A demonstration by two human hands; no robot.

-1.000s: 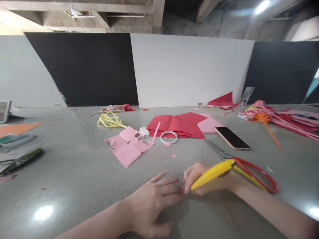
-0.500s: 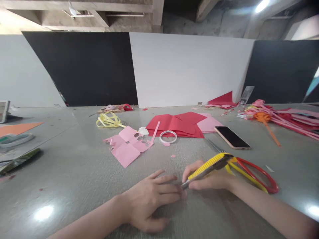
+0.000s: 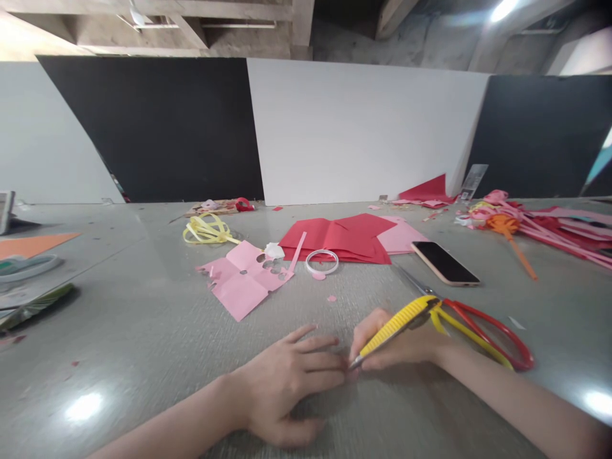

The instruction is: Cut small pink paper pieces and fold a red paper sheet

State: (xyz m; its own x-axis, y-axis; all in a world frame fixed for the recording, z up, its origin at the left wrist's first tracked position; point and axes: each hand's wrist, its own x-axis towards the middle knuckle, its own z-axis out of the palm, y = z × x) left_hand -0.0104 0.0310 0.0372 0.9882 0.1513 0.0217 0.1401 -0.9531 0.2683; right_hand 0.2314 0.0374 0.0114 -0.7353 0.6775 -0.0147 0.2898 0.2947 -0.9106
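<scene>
Probably for fine control, gripped like a pen: yellow ribbed plastic utility knife [image 3: 398, 324], clamped in right hand [image 3: 406, 347], with metal tip [image 3: 356, 363] low at grey table [image 3: 157, 331]. Just beside, left hand [image 3: 289, 376], spread apart, perhaps steadying a pinkish scrap [image 3: 352, 373], too blurred to tell; beyond, creased pink paper [image 3: 239, 290] with holes.

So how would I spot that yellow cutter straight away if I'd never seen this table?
On the grey table, find the scissors with red and yellow handles. Just left of those handles, the right grip holds the cutter, slanting down-left. Its ribbed yellow body sets it apart from the scissors' open loops.
</scene>
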